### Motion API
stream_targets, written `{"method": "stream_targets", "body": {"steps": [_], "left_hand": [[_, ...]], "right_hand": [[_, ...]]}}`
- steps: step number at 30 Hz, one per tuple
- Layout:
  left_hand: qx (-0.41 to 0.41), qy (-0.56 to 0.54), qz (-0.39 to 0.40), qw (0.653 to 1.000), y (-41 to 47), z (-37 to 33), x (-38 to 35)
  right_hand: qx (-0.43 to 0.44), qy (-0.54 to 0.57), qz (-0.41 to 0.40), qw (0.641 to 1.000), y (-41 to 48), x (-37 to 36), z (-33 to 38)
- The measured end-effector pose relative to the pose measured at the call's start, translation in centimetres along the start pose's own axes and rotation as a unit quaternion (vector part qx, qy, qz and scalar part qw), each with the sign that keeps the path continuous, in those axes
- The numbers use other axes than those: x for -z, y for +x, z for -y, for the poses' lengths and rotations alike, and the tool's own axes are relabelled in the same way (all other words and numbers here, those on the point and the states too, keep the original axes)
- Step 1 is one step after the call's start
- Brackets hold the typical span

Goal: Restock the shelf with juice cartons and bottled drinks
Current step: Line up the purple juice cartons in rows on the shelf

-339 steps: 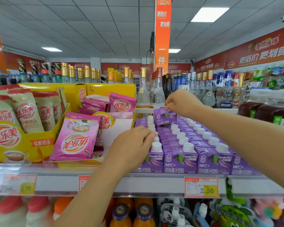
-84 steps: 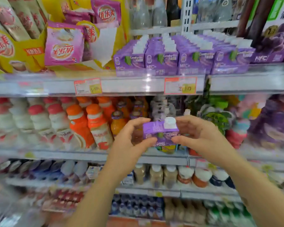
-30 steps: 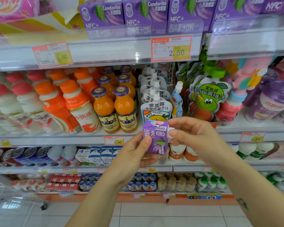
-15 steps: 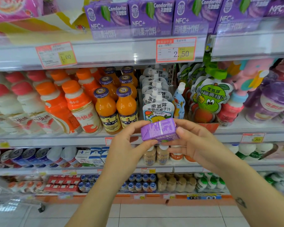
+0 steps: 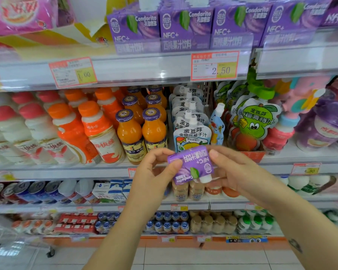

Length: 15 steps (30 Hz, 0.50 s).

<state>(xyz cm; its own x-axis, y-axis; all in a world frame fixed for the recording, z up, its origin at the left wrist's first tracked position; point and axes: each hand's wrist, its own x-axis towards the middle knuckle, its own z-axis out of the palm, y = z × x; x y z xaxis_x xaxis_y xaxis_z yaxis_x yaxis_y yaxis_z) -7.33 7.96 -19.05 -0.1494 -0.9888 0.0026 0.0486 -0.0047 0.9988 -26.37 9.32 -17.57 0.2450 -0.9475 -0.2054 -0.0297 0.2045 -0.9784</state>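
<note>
Purple juice carton [image 5: 191, 164] is held upside down at frame centre, with its white cap pointed to 5 o'clock. Its 9 o'clock edge is pinched by the left hand [image 5: 156, 172]; its 3 o'clock side is gripped by the right hand [image 5: 240, 172]. Matching cartons [image 5: 185, 30] are lined up at 12 o'clock on the top shelf [image 5: 144, 67], above a 2.50 price tag [image 5: 215, 65]. Orange bottles [image 5: 142, 131] are stood at 10 o'clock.

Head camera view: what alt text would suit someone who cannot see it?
The left hand and right hand hold a purple carton upside down before shop shelves. Matching cartons line the top shelf; orange bottles stand below.
</note>
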Motion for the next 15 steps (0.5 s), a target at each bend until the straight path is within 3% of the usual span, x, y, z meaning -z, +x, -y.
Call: {"method": "stream_targets", "body": {"steps": [3,6,11,15], "left_hand": [[0.124,-0.129,-0.005,0.984,0.6,-0.6,-0.2],[0.198,-0.172,0.009,0.965,1.2,-1.8,-0.4],[0.195,-0.172,0.019,0.965,1.6,-2.9,-0.6],[0.119,-0.111,0.063,0.985,1.4,-4.2,0.4]], "right_hand": [[0.145,-0.165,0.017,0.975,-0.4,0.6,1.7],[0.224,-0.351,0.016,0.909,0.1,0.8,3.2],[0.211,-0.318,-0.028,0.924,0.6,0.7,4.6],[0.203,-0.286,-0.066,0.934,0.1,0.4,5.6]]}}
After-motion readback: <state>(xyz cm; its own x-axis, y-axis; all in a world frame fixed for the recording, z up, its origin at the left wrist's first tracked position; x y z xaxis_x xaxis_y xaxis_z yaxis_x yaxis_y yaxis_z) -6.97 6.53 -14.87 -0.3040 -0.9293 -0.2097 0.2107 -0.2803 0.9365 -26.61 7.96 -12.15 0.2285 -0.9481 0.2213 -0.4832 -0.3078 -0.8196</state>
